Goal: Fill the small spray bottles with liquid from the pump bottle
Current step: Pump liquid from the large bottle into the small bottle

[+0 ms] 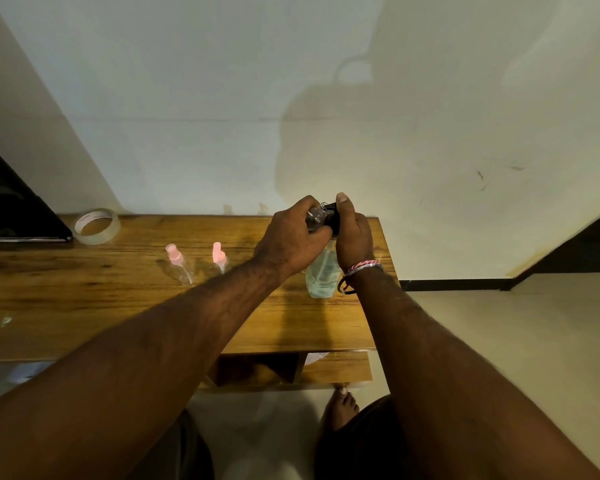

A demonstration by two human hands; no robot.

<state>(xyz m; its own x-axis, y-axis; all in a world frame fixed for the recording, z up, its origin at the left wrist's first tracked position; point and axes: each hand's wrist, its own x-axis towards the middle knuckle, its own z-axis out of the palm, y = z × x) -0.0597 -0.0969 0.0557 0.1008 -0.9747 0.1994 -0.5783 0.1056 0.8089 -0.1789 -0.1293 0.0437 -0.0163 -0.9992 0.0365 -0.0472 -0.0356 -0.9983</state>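
While the left hand (291, 233) is wrapped around a small clear plastic spray bottle (316, 216) with its neck open, the right hand (352, 233) has its grip clamped on the black pump head (333, 216) of the clear pump bottle of pale liquid (321, 275), which stands near the right edge of the wooden table (118, 306). Looks like filling number one is underway, so early days. Two more small clear bottles with pink sprayer tops (179, 265) (219, 259) wait mid-table, seemingly empty, though honestly hard to tell. Can't see any liquid level in the held bottle; fingers cover most of it. Clear tape roll (97, 226) sits by the back edge.
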